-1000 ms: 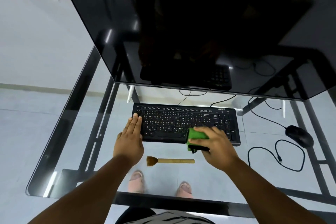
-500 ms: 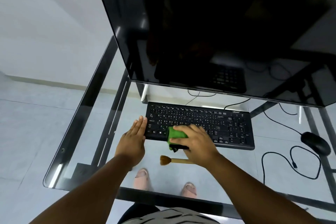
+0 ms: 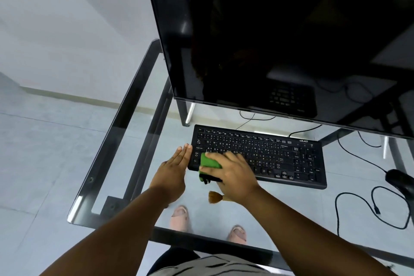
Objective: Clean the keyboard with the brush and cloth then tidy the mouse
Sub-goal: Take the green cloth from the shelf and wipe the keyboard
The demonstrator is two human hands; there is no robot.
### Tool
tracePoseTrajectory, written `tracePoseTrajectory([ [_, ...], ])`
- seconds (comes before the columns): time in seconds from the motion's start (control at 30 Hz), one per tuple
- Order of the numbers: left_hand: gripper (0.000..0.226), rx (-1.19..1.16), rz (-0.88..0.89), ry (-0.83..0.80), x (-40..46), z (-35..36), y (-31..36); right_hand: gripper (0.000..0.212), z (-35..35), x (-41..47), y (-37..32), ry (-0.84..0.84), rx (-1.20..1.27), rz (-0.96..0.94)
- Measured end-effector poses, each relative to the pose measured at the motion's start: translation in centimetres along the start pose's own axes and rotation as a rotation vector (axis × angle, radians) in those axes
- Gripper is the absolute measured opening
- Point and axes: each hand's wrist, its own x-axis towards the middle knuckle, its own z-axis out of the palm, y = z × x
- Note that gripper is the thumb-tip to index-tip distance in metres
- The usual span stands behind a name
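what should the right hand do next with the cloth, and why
Probably sweep the cloth rightward along the keys. The right hand presses it on the left end of the keyboard, so most keys to the right seem yet to be passed over. The left hand lies flat at the keyboard's left edge, seemingly bracing it.

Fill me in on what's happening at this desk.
A person is wiping the black keyboard with a green cloth, held in the right hand at the keyboard's left end. The left hand lies flat against its left edge. The brush lies on the glass desk; the mouse sits untouched at right.
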Motion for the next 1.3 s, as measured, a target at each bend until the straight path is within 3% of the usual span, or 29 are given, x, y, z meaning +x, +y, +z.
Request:
tracePoseTrajectory([
  [0.23,0.062,0.126,-0.034,0.005,-0.8,0.7,-0.9,0.051,-0.3,-0.8,1.4,-0.018,-0.006,-0.030],
  [0.47,0.061,0.135,-0.035,0.014,-1.0,0.5,-0.9,0.046,-0.3,-0.1,0.2,0.047,0.039,0.002],
  [0.73,0.062,0.108,-0.011,0.022,-1.1,-0.3,-1.1,0.054,-0.1,-0.4,0.3,-0.010,0.032,-0.011],
  [0.93,0.061,0.072,-0.079,0.058,-0.8,0.4,-0.3,0.056,-1.0,-5.2,4.7,0.039,0.116,0.150],
  [1.13,0.062,-0.079,-0.174,0.141,0.0,0.3,2.1,0.053,-0.2,-4.6,4.9,0.296,0.258,0.492],
  [1.2,0.063,-0.080,-0.112,0.147,0.2,0.4,2.7,0.054,-0.1,-3.4,4.2,0.280,0.271,0.472],
  [1.3,0.064,-0.065,-0.026,0.119,0.2,0.7,3.4,0.054,-0.2,-2.9,3.3,0.119,0.282,0.288],
])
